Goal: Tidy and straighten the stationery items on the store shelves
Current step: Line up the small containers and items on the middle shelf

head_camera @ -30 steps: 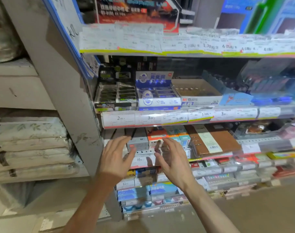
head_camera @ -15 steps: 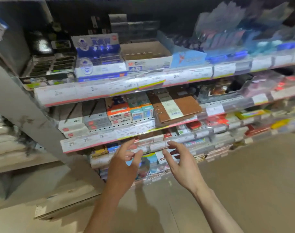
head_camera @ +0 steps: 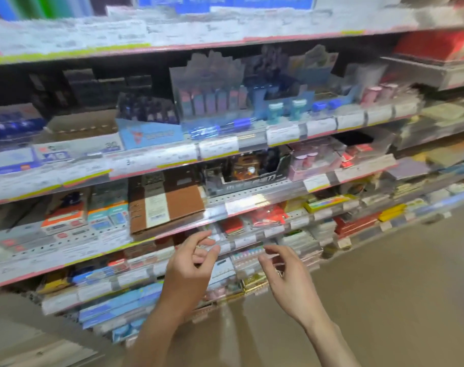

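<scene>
Hands [head_camera: 191,263] half-curled, empty, near shelves [head_camera: 225,207].

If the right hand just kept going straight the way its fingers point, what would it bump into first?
Probably the row of small pastel packets on the low shelf, just past the right hand fingertips. The picture is blurred, so depth is uncertain.

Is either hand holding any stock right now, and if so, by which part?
Nothing is held. The left hand and right hand hover, fingers curled, in front of the lower shelf edge with no grip on anything.

Stationery shop: tiered shelves [head_camera: 156,165] w/ price tags [head_camera: 283,133], boxed stock.
</scene>
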The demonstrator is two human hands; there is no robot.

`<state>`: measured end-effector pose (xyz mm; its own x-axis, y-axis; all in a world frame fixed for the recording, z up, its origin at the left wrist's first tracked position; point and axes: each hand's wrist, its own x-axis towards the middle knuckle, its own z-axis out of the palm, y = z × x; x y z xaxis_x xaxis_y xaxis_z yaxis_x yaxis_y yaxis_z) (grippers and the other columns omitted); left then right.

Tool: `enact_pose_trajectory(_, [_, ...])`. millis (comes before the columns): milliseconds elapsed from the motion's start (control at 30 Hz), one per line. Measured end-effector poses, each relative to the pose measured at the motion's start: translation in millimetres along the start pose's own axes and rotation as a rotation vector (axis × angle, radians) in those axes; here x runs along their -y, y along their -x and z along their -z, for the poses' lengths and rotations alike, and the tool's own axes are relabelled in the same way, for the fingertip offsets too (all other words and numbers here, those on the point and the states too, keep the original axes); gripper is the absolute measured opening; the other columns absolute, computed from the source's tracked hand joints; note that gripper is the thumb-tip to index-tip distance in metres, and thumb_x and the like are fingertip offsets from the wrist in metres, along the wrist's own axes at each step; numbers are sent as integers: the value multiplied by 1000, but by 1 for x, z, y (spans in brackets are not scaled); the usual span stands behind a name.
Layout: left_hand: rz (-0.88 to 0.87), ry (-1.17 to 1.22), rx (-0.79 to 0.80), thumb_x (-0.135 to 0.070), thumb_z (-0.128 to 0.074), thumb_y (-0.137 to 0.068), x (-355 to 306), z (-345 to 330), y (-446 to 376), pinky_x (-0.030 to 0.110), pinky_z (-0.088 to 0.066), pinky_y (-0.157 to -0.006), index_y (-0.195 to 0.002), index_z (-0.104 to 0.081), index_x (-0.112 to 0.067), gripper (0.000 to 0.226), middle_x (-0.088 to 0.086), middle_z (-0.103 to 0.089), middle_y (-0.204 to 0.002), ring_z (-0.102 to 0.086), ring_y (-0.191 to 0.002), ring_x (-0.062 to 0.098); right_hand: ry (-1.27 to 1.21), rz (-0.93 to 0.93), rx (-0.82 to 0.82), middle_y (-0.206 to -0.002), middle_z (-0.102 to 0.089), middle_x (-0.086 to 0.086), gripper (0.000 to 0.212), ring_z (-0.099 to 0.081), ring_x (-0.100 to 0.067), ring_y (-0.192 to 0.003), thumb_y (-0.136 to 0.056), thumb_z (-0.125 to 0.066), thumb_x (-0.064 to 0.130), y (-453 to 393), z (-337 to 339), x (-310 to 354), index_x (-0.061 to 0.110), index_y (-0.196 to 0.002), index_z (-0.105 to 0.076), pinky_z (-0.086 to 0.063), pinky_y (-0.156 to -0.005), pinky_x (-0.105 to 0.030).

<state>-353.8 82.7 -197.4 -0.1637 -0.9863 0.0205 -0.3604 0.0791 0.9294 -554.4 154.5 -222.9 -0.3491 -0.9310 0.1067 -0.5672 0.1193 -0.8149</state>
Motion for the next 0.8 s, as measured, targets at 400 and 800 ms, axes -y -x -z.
enact_pose_trajectory(400, [-2, 164, 117, -21, -68, -90, -56, -164, -102, 16, -43, -64, -103, -66, -36, 20, -11, -65, -79, -55, -57, -2, 44, -66, -74, -110, -63, 21, 25, -62, 3, -96, -94, -59, 45, -106, 120, -83, 35, -116, -62, -53, -83, -22])
enact_pose_trajectory(800, [-97, 24, 144, -36, -59, -95, -119, -283, -178, 15, -49, -78, -114, -64, -31, 20, -26, -68, -90, -62, -83, -9, 56, 4, -79, -108, -64, 18, 25, -61, 0, -94, -96, -59, 41, -210, 211, -152, 32, -119, -61, -52, -82, -26])
